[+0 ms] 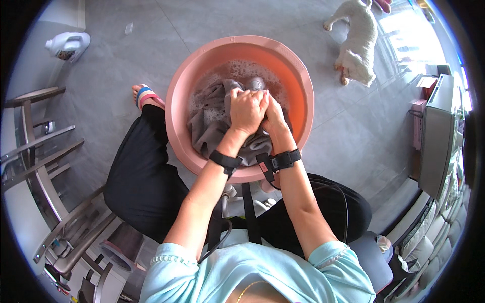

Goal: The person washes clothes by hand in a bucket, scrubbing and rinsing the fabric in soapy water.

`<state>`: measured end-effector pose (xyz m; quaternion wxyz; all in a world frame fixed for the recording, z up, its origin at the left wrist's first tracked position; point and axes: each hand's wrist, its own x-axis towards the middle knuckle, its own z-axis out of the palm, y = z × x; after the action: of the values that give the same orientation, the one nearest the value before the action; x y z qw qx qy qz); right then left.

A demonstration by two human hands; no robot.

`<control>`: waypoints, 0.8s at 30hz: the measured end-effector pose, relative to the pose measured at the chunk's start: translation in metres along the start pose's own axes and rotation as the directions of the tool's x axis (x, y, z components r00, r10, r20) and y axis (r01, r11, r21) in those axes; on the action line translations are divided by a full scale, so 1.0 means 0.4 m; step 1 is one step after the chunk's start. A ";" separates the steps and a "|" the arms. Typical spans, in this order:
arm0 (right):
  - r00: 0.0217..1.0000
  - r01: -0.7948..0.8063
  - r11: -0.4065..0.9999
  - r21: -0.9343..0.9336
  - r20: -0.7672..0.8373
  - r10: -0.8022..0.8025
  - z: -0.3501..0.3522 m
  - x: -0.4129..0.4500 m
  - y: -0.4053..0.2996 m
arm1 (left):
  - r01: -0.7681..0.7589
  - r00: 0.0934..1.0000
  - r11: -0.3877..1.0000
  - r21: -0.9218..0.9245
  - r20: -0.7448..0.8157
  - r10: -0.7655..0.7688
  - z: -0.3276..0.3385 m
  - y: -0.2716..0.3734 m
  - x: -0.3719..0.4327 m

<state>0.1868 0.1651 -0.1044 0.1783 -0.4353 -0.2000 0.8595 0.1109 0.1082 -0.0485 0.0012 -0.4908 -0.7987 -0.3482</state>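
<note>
A round pink plastic basin [240, 175] stands on the floor between my knees, with foamy water and a soaked grey-brown cloth garment [212, 132] in it. Over the middle of the basin, my left hand [248, 110] is closed on a part of the wet garment. Pressed against it from the right, my right hand [274, 111] is closed on the same bunched cloth, its fingers mostly hidden. A wet bulge of the cloth [256, 83] shows just beyond my fingers. Black straps are around both wrists.
A white dog [358, 45] is on the tiled floor at the upper right. At the upper left a white plastic jug [70, 45] stands by the wall. Chairs [47, 181] line the left side. A grey cabinet [437, 136] and a sofa [435, 235] are at the right.
</note>
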 end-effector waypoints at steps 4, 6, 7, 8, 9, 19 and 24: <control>0.933 -0.193 0.809 -0.555 -0.359 -0.024 0.052 -0.055 -0.084 | 0.163 0.973 0.984 -0.070 0.176 -0.148 -0.020 -0.132 0.043; 0.971 -0.082 0.689 -0.720 -0.212 -0.106 0.082 -0.083 -0.130 | 0.288 0.934 0.958 -0.003 0.223 -0.280 -0.048 -0.223 0.044; 0.984 -0.018 0.561 -0.828 -0.113 -0.135 0.039 -0.056 -0.150 | 0.300 0.919 0.951 0.071 0.244 -0.309 -0.056 -0.250 0.052; 0.964 0.118 0.618 -0.778 -0.059 -0.258 0.008 -0.035 -0.138 | 0.456 0.810 0.886 0.083 0.373 -0.452 -0.055 -0.257 0.059; 0.964 0.120 0.617 -0.777 -0.058 -0.261 -0.016 -0.010 -0.129 | 0.454 0.812 0.887 0.082 0.372 -0.450 -0.051 -0.255 0.058; 0.996 -0.040 -0.212 -0.976 -0.021 -0.089 -0.028 0.181 -0.023 | -0.136 0.694 0.869 0.475 0.672 -0.259 0.070 -0.266 -0.017; 0.987 -0.142 -0.265 -0.954 -0.114 -0.116 -0.039 0.227 -0.004 | -0.302 0.526 0.745 0.595 0.756 -0.391 0.144 -0.259 0.025</control>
<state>0.1490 0.2130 -0.1736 -0.2322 -0.4751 -0.7845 0.3240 0.0440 0.1194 -0.1462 -0.2222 -0.5381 -0.7752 0.2452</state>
